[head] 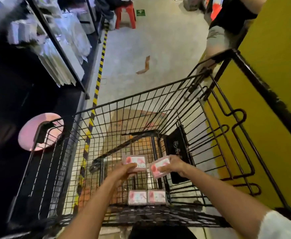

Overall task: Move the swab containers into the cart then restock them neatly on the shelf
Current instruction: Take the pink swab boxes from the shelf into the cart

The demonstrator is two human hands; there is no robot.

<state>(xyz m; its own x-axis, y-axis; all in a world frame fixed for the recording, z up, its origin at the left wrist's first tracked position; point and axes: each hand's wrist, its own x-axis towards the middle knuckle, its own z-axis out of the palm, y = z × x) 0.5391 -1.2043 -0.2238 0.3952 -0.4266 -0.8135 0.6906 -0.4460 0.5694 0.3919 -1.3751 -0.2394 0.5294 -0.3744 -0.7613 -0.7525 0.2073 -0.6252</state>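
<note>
Grey concrete floor (158,40) ran up the aisle toward twelve o'clock, edged by a yellow-and-black hazard stripe (99,75) that passed beside a dark shelf unit (55,40) at ten o'clock stocked with pale, blurred packets. At one o'clock a red plastic stool (125,14) stood far up the aisle, and a yellow wall (279,66) filled the three o'clock side, where another person's arm (215,38) reached down to the far corner of the cart. A black wire cart (141,107) took up the middle, seen from above. Both of the wearer's arms reached down into it. The left hand (125,169) had its fingers curled round the near edge of a pink swab container (135,160), holding it above the basket floor. The right hand (173,165) pinched a second pink container (158,168), tilted, just to the three o'clock side of the first. Two more pink containers lay flat on the cart's wire floor at six o'clock, side by side and touching: the left one (137,197) and the right one (156,197). A round pink blur (30,131) sat at nine o'clock by the cart's rim; what it was could not be told.
</note>
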